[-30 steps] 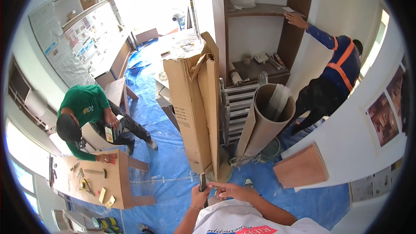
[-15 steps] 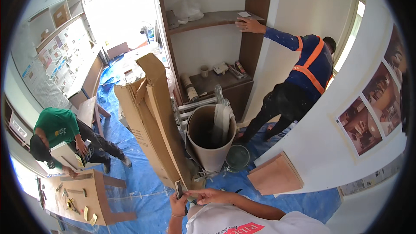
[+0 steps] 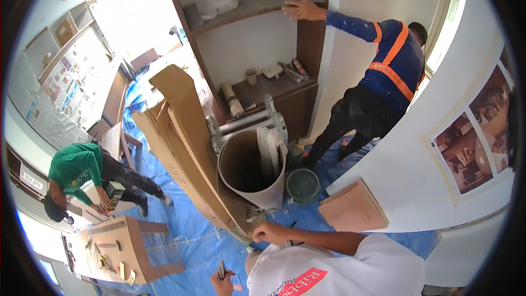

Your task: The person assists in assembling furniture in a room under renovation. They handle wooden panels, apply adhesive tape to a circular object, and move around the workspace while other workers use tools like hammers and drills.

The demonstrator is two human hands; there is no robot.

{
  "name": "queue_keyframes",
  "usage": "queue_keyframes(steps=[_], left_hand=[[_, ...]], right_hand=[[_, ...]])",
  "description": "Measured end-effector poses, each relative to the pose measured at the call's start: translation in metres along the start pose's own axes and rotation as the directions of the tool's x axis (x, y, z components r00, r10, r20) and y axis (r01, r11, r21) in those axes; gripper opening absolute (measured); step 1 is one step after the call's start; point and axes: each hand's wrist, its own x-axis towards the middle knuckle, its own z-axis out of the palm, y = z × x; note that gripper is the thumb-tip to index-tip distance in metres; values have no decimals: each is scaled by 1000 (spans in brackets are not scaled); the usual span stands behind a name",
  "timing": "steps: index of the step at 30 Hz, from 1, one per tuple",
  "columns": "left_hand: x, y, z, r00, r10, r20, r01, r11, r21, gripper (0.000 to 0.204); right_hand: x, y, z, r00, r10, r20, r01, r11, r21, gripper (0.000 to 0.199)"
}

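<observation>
My left hand [image 3: 222, 284], low in the picture, is closed around a slim dark tool [image 3: 221, 268]. Its narrow end sticks up past the fingers; its exact kind is too small to make out. Higher and to the right, my right hand [image 3: 268, 233] has its fingers curled in, and whatever they may hold is hidden. That hand is nearest the foot of a tall, folded brown cardboard box [image 3: 192, 148]. Beside the box stands a wide cardboard tube [image 3: 252, 197] with a whitish roll [image 3: 268, 151] inside it. The two hands are apart.
Blue sheeting [image 3: 192, 241] covers the floor. A workbench [image 3: 131, 241] with hand tools stands left, near a person in green [image 3: 76, 167]. Another person in an orange harness [image 3: 389, 71] reaches to a shelf [image 3: 246, 11]. A dark bucket [image 3: 302, 185] and brown boards [image 3: 353, 208] sit right.
My left hand has dropped lower with the tool, away from my right hand, which has curled its fingers. The person in green has drawn a hand back from the bench toward a box.
</observation>
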Motion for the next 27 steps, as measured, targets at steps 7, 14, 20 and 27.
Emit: queue_keyframes(steps=[7, 14, 20, 27], left_hand=[[-13, -13, 5, 994, -112, -1, 102, 902, 420, 20], [2, 21, 10, 966, -238, 104, 196, 929, 313, 35], [27, 25, -6, 984, -58, 171, -8, 933, 361, 34], [93, 29, -21, 969, 150, 198, -207, 927, 313, 34]], right_hand=[[9, 19, 15, 987, 18, -158, -39, 990, -136, 20], [-2, -13, 36, 966, 142, -217, -162, 984, -77, 30], [12, -49, 71, 952, 146, -267, -140, 989, 44, 27], [19, -66, 116, 875, 42, -482, -62, 998, -26, 28]])
